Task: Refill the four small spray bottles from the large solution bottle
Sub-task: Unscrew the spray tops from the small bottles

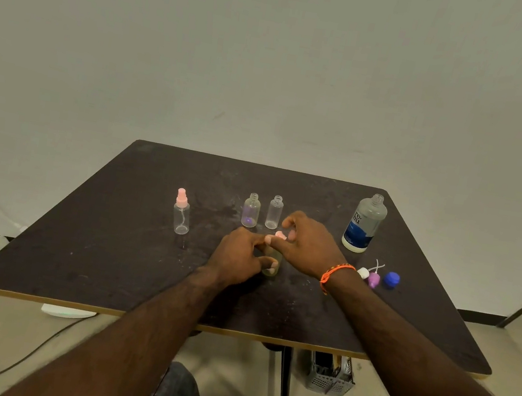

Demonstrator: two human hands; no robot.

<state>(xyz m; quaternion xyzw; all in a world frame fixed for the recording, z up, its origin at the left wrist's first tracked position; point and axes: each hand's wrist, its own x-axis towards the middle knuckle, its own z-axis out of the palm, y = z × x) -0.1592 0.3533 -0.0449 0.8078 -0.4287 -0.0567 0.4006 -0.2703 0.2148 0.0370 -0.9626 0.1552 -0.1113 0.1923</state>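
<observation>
My left hand (pixel 239 256) grips a small yellowish spray bottle (pixel 272 262) standing near the table's middle. My right hand (pixel 308 245) pinches the pink spray cap (pixel 280 235) on top of that bottle. Two small clear bottles (pixel 251 210) (pixel 274 212) stand uncapped just behind my hands. A fourth small bottle with a pink spray cap (pixel 182 212) stands to the left. The large solution bottle (pixel 364 223) stands uncapped at the right. Its blue cap (pixel 391 279) lies in front of it.
A purple spray head (pixel 374 279) and a white spray head (pixel 363 272) with dip tubes lie beside the blue cap. The dark table (pixel 102 268) ends at a front edge near my knees. A grey basket (pixel 330 375) sits on the floor beneath.
</observation>
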